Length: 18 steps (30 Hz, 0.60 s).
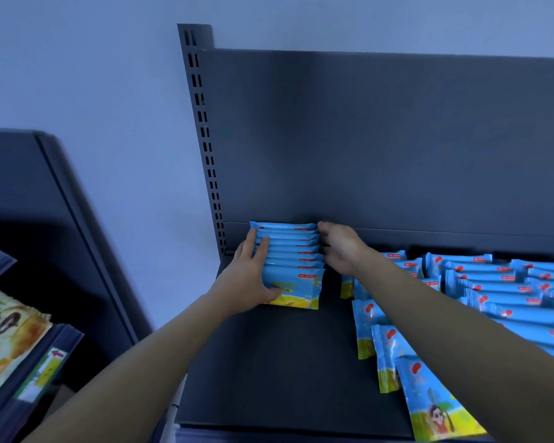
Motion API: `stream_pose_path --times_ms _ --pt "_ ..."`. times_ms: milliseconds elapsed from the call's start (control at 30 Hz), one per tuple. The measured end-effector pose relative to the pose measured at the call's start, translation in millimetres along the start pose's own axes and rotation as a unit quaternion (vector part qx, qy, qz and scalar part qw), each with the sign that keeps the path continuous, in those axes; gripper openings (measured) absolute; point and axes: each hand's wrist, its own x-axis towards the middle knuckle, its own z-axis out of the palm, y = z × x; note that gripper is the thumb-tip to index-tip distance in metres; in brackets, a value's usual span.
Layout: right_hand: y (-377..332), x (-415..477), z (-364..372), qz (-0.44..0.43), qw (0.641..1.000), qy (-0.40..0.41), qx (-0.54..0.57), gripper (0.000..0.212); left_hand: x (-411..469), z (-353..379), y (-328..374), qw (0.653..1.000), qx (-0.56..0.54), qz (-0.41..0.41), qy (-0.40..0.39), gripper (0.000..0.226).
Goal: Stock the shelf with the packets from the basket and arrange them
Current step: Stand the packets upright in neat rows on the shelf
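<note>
A cream-and-brown snack bag (10,330) is being displayed on a neighbouring dark rack (45,193), a red-arrowed label (47,369) is being carried on its rail, backed by a pale wall (93,75).

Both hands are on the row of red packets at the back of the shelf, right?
Not red: the row of packets is blue, as the head view shows. The left hand and right hand are on it at the back of the shelf.
</note>
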Motion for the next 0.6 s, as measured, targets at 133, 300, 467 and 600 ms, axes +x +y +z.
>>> stream_pose_path --times_ms 133,300,467,600 --pt "-3 -2 -1 -0.020 0.997 0.015 -0.073 0.025 -2 -4 1 0.999 0.038 -0.014 -0.020 0.113" --pt "-6 -10 -5 -0.041 0.988 0.030 -0.143 0.019 -4 -3 5 0.994 0.102 -0.024 -0.014 0.109" --pt "-9 -17 -13 -0.065 0.975 0.059 -0.205 0.030 -4 5 10 0.996 0.081 -0.038 0.016 0.106" --pt "-14 -27 -21 -0.106 0.959 0.044 -0.258 0.028 -7 -2 10 0.997 0.063 -0.044 -0.004 0.119"
